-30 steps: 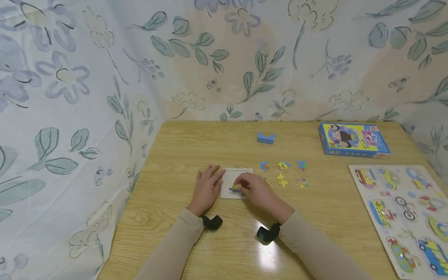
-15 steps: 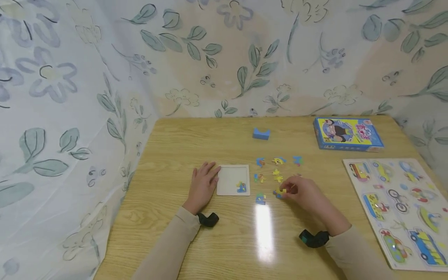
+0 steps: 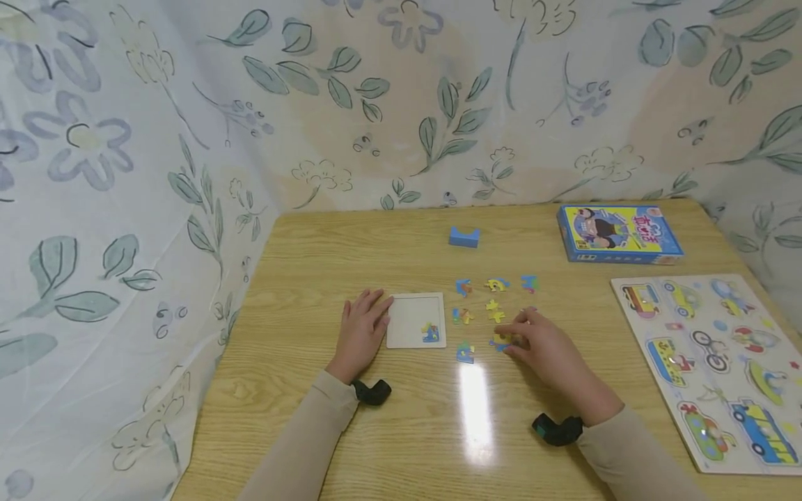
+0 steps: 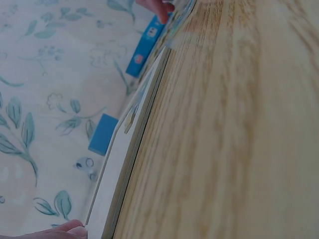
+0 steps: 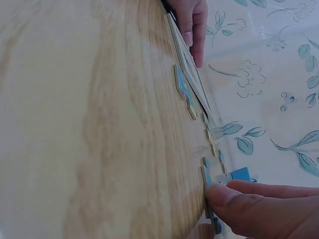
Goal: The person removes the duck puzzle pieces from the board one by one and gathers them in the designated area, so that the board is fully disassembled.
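Note:
My left hand (image 3: 362, 334) lies flat with its fingertips on the left rim of a small square white puzzle tray (image 3: 404, 341). In the tray's lower right corner sits one blue and yellow jigsaw piece (image 3: 430, 332). To the right of the tray, my right hand (image 3: 551, 351) pinches a blue and yellow jigsaw piece (image 3: 499, 340) between thumb and fingers at table level. The right wrist view shows the thumb (image 5: 222, 194) against that piece's edge; the fingers' far side is partly hidden. Several loose pieces lie around, among them a blue-green piece (image 3: 465, 353) and a yellow piece (image 3: 494, 310).
A blue notched block (image 3: 464, 238) stands toward the back of the wooden table (image 3: 338, 250). A blue and yellow box (image 3: 620, 235) lies at the back right. A large vehicle puzzle board (image 3: 683, 410) covers the right side. Floral cloth (image 3: 351, 132) hangs behind and at left.
My right hand moved from the tray's lower right corner, where one piece now sits, rightward to a loose piece on the table. My left hand has stayed at the tray's rim.

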